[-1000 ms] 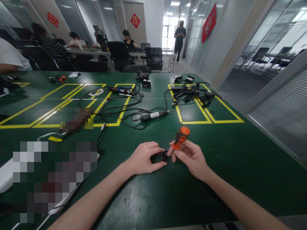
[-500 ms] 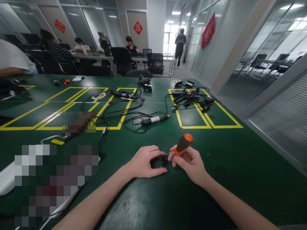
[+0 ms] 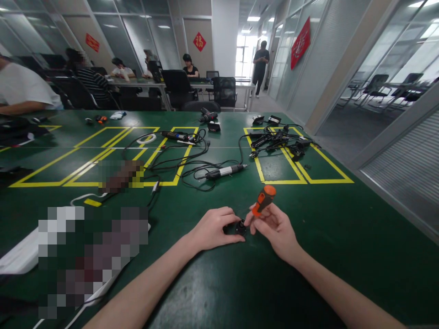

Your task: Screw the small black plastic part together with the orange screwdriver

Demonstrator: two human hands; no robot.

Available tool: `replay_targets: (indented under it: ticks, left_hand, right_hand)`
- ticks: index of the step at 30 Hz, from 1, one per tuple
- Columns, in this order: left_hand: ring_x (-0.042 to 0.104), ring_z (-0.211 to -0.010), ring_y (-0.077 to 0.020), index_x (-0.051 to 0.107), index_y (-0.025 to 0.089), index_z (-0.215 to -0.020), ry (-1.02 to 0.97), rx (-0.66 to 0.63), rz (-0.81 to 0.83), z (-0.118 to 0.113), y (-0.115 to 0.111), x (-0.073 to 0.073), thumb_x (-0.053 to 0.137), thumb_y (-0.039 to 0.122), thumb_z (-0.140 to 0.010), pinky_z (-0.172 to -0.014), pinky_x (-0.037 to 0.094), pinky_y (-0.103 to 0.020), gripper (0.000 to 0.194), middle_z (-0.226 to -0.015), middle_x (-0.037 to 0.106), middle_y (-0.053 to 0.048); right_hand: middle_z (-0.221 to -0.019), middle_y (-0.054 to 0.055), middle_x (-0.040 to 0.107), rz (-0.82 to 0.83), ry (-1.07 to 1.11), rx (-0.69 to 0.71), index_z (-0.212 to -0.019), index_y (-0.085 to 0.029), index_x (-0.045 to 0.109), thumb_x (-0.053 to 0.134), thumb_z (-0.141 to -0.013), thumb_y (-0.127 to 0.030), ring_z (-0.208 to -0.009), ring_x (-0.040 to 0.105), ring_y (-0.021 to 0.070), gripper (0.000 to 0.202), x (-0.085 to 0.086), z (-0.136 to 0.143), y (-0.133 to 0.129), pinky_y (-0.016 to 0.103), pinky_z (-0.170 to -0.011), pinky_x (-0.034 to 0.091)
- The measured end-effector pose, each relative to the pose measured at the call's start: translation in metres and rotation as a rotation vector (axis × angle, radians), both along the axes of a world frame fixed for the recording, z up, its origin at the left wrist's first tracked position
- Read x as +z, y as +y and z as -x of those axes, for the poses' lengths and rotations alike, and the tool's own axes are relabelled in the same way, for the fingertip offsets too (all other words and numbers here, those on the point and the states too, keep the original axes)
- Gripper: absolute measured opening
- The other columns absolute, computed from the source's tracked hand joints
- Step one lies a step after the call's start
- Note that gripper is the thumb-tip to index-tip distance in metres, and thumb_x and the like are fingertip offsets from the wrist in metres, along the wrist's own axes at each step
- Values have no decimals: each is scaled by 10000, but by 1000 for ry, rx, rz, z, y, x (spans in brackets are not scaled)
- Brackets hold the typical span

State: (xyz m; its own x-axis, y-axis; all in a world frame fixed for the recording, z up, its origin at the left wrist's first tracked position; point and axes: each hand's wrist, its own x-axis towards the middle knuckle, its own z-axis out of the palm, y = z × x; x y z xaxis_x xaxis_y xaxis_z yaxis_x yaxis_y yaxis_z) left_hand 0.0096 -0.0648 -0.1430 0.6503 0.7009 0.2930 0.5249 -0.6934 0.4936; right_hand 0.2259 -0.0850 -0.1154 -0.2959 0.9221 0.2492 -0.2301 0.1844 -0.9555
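Observation:
My left hand pinches a small black round part between thumb and fingers, low on the green tabletop. This part has a short raised stub on top; its exact kind is unclear. In my right hand is a screwdriver with an orange and dark grey handle. The handle leans up and to the right, and its lower end points towards the black part. My fingers hide the screwdriver's tip, so I cannot tell whether it touches the part.
Ahead lies a corded electric screwdriver with looping black cables. Tangled black devices are at the right within yellow tape, and a power drill is at the far edge. Blurred items occupy the left. People sit beyond; one person stands in the corridor.
The camera view has shifted slightly, moving the scene to the right. The screwdriver handle has turned a little in my right hand. My left hand still holds the black part.

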Motion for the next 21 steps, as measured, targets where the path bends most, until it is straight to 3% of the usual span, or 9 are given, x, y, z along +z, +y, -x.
replay_targets:
  ticks: [3,6,11,14,17,21]
  left_hand:
    - [640,-804,-157,732,178,-982,-8,7,24,0,0,-1,742,526,-876,-672,471,-248,364,-910,664,-39]
    - [636,-779,-155,733,180,-1014,-22,26,20,0,0,-1,756,522,-864,-654,468,-247,375,-897,666,-37]
    - [643,-797,-160,725,196,-1090,-45,75,-3,0,0,0,775,525,-842,-666,476,-253,414,-929,673,-34]
    - [647,-828,-167,719,197,-1119,-30,73,-16,0,0,1,779,556,-824,-690,480,-259,469,-953,677,-35]
    - [640,-815,-166,725,185,-1095,-18,76,-30,0,0,1,768,588,-821,-670,463,-255,489,-934,672,-37]
    - [637,-826,-167,733,189,-1059,-4,63,-19,0,0,2,744,572,-849,-683,463,-255,437,-940,671,-42]
  right_hand:
    - [-788,38,724,9,-66,-51,-854,-193,708,817,-833,-368,-611,613,132,207,-1,1,1,282,-617,562]
    - [-826,39,696,-40,-86,-73,-811,-191,741,794,-847,-397,-590,598,127,215,-1,0,4,298,-605,557]
    - [-804,40,699,-72,-109,-52,-912,-193,772,671,-951,-392,-576,619,130,226,-2,0,8,329,-655,576]
    - [-806,36,731,-11,-60,-74,-1008,-204,730,773,-866,-392,-594,641,145,240,-4,2,7,311,-604,587]
    - [-747,23,726,14,-79,-123,-863,-195,711,870,-760,-345,-575,630,134,241,-5,3,6,271,-560,572]
    - [-822,41,718,-47,-97,-94,-759,-184,740,834,-796,-366,-565,612,119,208,-2,2,7,271,-549,558]
